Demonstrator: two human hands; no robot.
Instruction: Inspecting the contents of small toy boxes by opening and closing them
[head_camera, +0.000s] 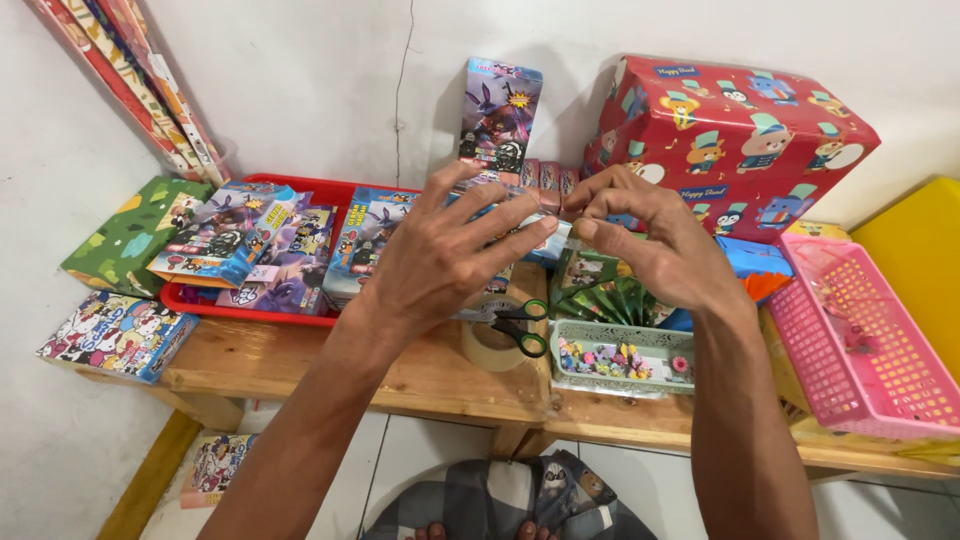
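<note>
My left hand (440, 255) and my right hand (650, 240) are raised above a low wooden table (420, 375), fingertips meeting around a small blue printed box (545, 240) that is mostly hidden behind the fingers. Both hands grip it, fingers spread on the left, pinched on the right. Below the hands lie a roll of clear tape (490, 345) and green-handled scissors (522, 325).
A red tray (200, 300) with several printed boxes stands at the left. A big red wrapped gift box (735, 140) leans on the wall. A pink basket (860, 335), a small pale basket of trinkets (620, 360), wrapped gifts (135, 230) and paper rolls (130, 70) surround the table.
</note>
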